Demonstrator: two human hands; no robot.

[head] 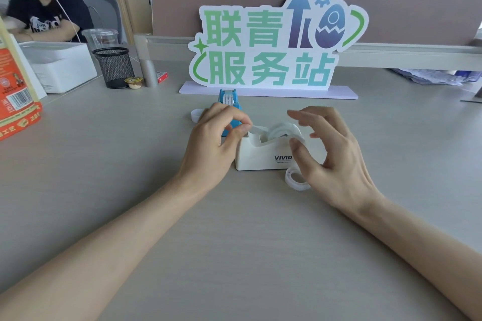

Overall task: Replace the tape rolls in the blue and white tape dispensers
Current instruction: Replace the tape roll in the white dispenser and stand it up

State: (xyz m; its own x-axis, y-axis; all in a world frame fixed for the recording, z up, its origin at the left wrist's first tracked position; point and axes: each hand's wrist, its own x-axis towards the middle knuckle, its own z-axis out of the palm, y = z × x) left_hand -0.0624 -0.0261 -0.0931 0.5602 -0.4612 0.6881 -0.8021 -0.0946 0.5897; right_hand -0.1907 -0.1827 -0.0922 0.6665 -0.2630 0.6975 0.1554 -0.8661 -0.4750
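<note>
A white tape dispenser (263,155) marked VIVID stands mid-table with a clear tape roll (283,131) seated in it. My left hand (217,138) pinches the free tape end (257,128) over the dispenser's cutter end. My right hand (331,150) hovers at the dispenser's right side, fingers spread, holding nothing. Behind my left hand stands the blue tape dispenser (229,104), partly hidden. A loose tape roll (296,179) lies on the table under my right hand. Another roll (197,114) lies left of the blue dispenser.
A standing sign (268,44) with green characters stands behind the dispensers. At the back left are a black mesh pen cup (114,68), a white box (61,66) and an orange carton (17,96). A person sits at the far left behind the desk.
</note>
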